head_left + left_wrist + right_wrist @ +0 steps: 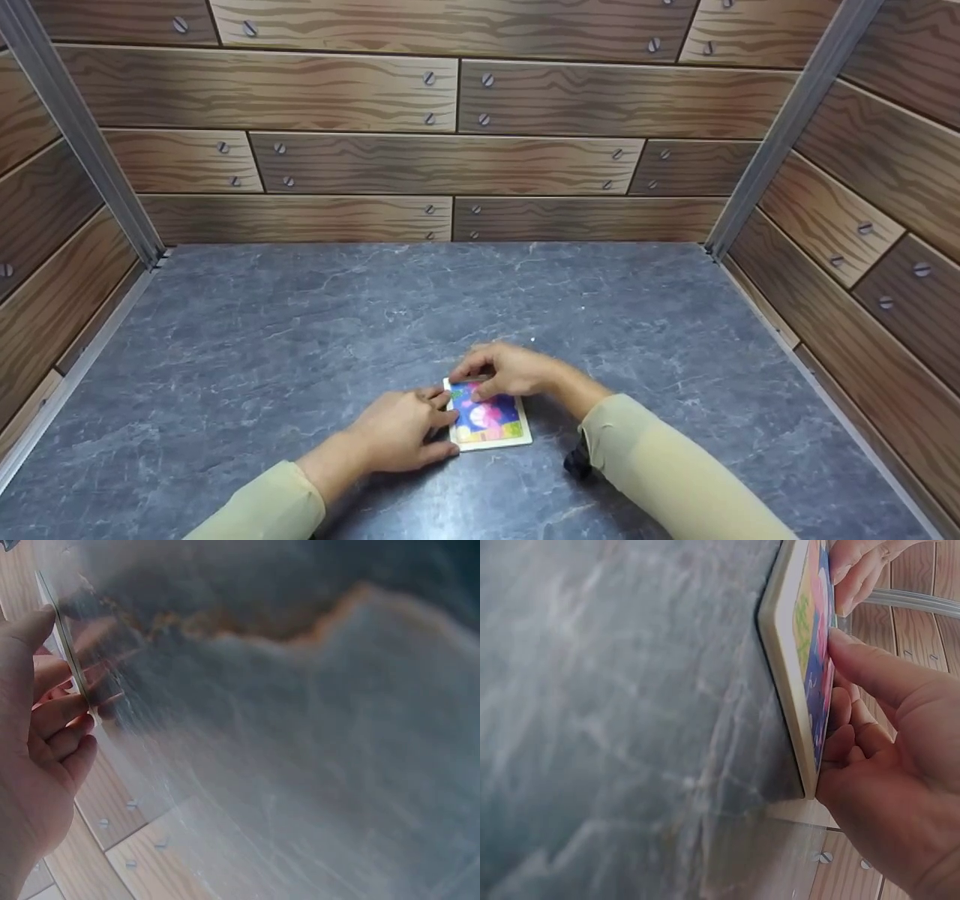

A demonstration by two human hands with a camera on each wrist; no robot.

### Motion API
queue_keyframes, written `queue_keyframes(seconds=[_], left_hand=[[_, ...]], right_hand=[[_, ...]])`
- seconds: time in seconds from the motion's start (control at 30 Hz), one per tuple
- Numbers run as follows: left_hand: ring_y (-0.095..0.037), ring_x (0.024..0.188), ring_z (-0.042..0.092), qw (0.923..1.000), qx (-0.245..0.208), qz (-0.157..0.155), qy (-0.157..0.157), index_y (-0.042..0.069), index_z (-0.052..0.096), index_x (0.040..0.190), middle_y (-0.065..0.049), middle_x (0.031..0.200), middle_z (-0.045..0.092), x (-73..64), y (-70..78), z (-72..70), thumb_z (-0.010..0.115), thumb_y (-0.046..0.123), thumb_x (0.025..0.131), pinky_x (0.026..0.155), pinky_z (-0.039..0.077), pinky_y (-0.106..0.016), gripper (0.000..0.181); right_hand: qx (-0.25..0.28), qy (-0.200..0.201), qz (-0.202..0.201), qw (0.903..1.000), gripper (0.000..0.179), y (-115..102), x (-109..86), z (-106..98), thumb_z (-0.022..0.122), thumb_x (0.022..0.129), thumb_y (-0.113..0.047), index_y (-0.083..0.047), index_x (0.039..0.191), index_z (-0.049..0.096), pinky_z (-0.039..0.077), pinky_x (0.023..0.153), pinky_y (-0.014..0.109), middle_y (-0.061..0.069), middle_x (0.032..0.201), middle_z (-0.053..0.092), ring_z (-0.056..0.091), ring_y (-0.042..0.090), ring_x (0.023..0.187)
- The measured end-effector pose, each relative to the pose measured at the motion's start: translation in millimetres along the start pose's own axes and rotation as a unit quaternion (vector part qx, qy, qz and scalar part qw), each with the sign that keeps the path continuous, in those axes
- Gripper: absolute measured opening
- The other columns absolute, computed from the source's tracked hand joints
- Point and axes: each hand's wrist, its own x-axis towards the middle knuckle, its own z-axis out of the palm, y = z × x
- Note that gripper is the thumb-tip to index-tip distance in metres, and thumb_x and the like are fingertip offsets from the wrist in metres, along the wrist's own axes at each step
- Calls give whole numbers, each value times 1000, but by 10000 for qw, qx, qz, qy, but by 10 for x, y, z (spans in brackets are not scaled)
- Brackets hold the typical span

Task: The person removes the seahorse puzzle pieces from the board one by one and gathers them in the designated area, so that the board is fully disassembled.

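A small rectangular picture board with a cream rim and a bright pink, blue and yellow picture lies on the grey table. Along its left edge rests my left hand, fingers spread, with the thumb at the near left corner. My right hand bends over the far edge: its thumb touches the picture, its index finger is at the far left corner. The right wrist view shows that thumb on the face of the board and the other fingers curled at its edge. The left wrist view shows the board only edge-on.
The grey marbled table spreads around the board. Wood-patterned panels wall it in at the back and both sides, with metal posts in the corners. A dark object sits by the right sleeve.
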Motion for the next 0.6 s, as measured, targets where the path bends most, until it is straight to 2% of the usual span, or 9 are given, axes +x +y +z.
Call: queue_keyframes(seconds=[0.2, 0.43, 0.6], left_hand=[[-35, 136, 60, 10000, 4, 1, 36, 15, 72, 140, -17, 147, 63, -4, -6, 10, 67, 53, 102, 102, 55, -53, 54], [-36, 134, 61, 9992, 296, 99, 267, 16, 75, 136, -17, 144, 65, -13, -6, 20, 66, 56, 101, 102, 56, -52, 54], [-35, 134, 61, 9988, 379, 143, 259, 16, 75, 137, -18, 144, 65, -3, -11, 16, 66, 55, 101, 102, 56, -51, 54]], right_hand=[[8, -5, -32, 10000, 38, 30, -5, 15, 81, 90, -3, -8, 128, 77, 45, 110, 41, 3, 127, 69, 59, 19, 121], [122, -21, 43, 9999, 37, 32, -17, 28, 80, 92, -6, -9, 129, 76, 43, 112, 45, 2, 130, 66, 57, 20, 123], [137, -32, -18, 9999, 37, 56, -21, 21, 79, 92, -7, -9, 129, 76, 44, 111, 45, 2, 128, 66, 56, 21, 122]])
